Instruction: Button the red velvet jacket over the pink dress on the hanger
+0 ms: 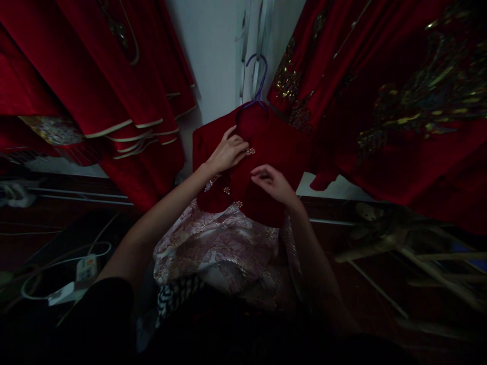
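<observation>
A dark red velvet jacket (266, 147) hangs on a purple hanger (258, 76) in front of me, over a pale pink embroidered skirt (224, 248). My left hand (227, 152) rests on the jacket's chest with fingers curled, pinching the fabric beside a small beaded button (250, 151). My right hand (273, 183) is lower and to the right, fingers bent and pinched on the jacket's front edge. More beaded buttons (227, 190) run down the front below my left hand.
Red embroidered garments hang at left (125, 76) and right (399, 101). A white wall (213, 45) stands behind. A white power strip (85, 268) with cords lies on the dark floor at lower left. A wooden stool (399, 243) is at lower right.
</observation>
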The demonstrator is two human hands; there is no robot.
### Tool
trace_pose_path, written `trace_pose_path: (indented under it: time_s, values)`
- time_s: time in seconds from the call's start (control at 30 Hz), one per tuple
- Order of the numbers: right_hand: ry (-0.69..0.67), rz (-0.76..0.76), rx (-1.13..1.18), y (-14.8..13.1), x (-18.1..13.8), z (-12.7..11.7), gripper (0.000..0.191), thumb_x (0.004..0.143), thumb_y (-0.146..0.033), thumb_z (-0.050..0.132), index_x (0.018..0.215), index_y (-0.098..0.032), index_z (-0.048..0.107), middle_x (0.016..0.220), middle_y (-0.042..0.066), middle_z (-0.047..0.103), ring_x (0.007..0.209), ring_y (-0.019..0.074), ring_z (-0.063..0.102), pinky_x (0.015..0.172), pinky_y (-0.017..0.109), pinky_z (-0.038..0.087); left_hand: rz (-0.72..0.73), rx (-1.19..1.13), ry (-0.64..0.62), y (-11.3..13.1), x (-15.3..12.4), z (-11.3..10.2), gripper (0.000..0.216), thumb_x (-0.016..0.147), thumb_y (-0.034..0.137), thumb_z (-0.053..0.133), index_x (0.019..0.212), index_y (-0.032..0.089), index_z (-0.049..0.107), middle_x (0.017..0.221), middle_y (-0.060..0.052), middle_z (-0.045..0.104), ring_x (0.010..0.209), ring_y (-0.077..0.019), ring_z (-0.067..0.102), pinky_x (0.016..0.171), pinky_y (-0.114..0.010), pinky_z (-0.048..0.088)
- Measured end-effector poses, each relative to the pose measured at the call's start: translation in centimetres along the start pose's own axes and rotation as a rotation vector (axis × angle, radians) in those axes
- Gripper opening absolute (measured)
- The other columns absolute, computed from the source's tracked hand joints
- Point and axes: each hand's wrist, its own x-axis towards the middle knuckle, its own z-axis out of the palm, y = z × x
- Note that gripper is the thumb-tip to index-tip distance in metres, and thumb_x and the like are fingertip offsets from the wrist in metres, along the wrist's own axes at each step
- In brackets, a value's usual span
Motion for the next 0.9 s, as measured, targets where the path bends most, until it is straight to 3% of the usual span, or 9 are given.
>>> trace_pose_path:
  time_s: [0.07, 0.17, 0.27, 0.37, 0.47, 0.6, 0.73, 0.8, 0.9]
  values:
    - [0.202, -0.099, 0.015, -1.5, 2.1, -0.6, 0.031, 0.081, -0.042, 0.067, 0.103, -0.023, 0.058, 0.113, 0.006, 0.064, 0.102, 0.0171, 0.062, 0.091, 0.035, 0.054, 0.031, 0.049, -0.012, -0.2, 0.0, 0.2, 0.028, 0.095, 0.026, 0.039, 0.096, 0.022, 0.067, 0.091, -0.002, 0.066, 0.099, -0.0170, 0.057, 0.121, -0.049, 0.018]
    - [0.378, -0.213, 0.021, -3.5, 5.8, -0.9, 0.035, 0.087, -0.047, 0.060, 0.115, -0.026, 0.056, 0.124, 0.006, 0.060, 0.116, 0.0174, 0.057, 0.105, 0.037, 0.047, 0.047, 0.088, -0.049, -0.3, 0.1, 0.5, 0.032, 0.096, 0.027, 0.036, 0.097, 0.025, 0.068, 0.087, -0.001, 0.066, 0.098, -0.0167, 0.058, 0.121, -0.045, 0.019]
    - [0.357, -0.205, -0.001, -4.8, 9.3, -0.2, 0.044, 0.092, -0.051, 0.049, 0.126, -0.024, 0.053, 0.135, 0.007, 0.055, 0.128, 0.0180, 0.051, 0.112, 0.037, 0.041, -0.023, 0.122, -0.041, 0.0, 0.3, 0.7, 0.034, 0.097, 0.030, 0.034, 0.101, 0.023, 0.067, 0.082, -0.003, 0.066, 0.096, -0.0184, 0.059, 0.120, -0.045, 0.020]
    - [0.297, 0.042, -0.107, -5.1, 11.3, 1.4, 0.061, 0.091, -0.052, 0.049, 0.137, -0.012, 0.045, 0.143, 0.017, 0.048, 0.136, 0.0248, 0.044, 0.115, 0.042, 0.036, -0.245, 0.136, 0.055, 0.7, 0.3, 0.9, 0.037, 0.095, 0.028, 0.034, 0.118, 0.015, 0.060, 0.094, -0.010, 0.068, 0.105, -0.0233, 0.058, 0.118, -0.050, 0.020]
    - [0.374, 0.266, -0.333, -4.0, 11.4, 2.7, 0.081, 0.087, -0.051, 0.053, 0.144, 0.002, 0.030, 0.147, 0.030, 0.036, 0.141, 0.0370, 0.032, 0.115, 0.053, 0.029, -0.485, 0.136, 0.182, 1.1, 0.0, 0.8, 0.046, 0.092, 0.025, 0.039, 0.135, 0.012, 0.045, 0.126, -0.018, 0.058, 0.127, -0.0298, 0.046, 0.117, -0.054, 0.018]
    - [0.566, 0.230, -0.609, -1.6, 10.0, 2.2, 0.083, 0.090, -0.054, 0.044, 0.143, 0.006, 0.022, 0.145, 0.036, 0.030, 0.141, 0.0425, 0.028, 0.111, 0.061, 0.024, -0.695, 0.149, 0.303, -0.3, -0.9, 0.4, 0.056, 0.087, 0.020, 0.045, 0.142, 0.013, 0.036, 0.146, -0.020, 0.039, 0.140, -0.0333, 0.031, 0.117, -0.055, 0.017]
    - [0.654, 0.143, -0.602, -0.5, 8.4, -0.6, 0.062, 0.095, -0.050, 0.033, 0.134, -0.001, 0.035, 0.134, 0.031, 0.043, 0.135, 0.0367, 0.038, 0.111, 0.053, 0.030, -0.793, 0.136, 0.407, -4.0, -1.9, -0.6, 0.063, 0.078, 0.015, 0.053, 0.139, 0.012, 0.039, 0.144, -0.023, 0.038, 0.134, -0.0369, 0.038, 0.109, -0.053, 0.032]
    - [0.676, 0.102, -0.567, -0.6, 7.8, -2.3, 0.053, 0.097, -0.048, 0.026, 0.127, -0.006, 0.041, 0.129, 0.029, 0.048, 0.131, 0.0354, 0.044, 0.108, 0.052, 0.033, -0.819, 0.109, 0.431, -6.0, -2.3, -1.5, 0.062, 0.074, 0.014, 0.056, 0.135, 0.012, 0.045, 0.137, -0.023, 0.045, 0.124, -0.0364, 0.048, 0.102, -0.052, 0.041]
    - [0.712, 0.071, -0.607, -0.7, 7.5, -4.5, 0.052, 0.099, -0.048, 0.018, 0.118, -0.010, 0.048, 0.120, 0.026, 0.054, 0.123, 0.0350, 0.051, 0.103, 0.053, 0.038, -0.838, 0.009, 0.408, -8.4, -2.5, -2.8, 0.044, 0.075, 0.020, 0.057, 0.118, 0.020, 0.058, 0.115, -0.013, 0.063, 0.111, -0.0310, 0.058, 0.098, -0.047, 0.045]
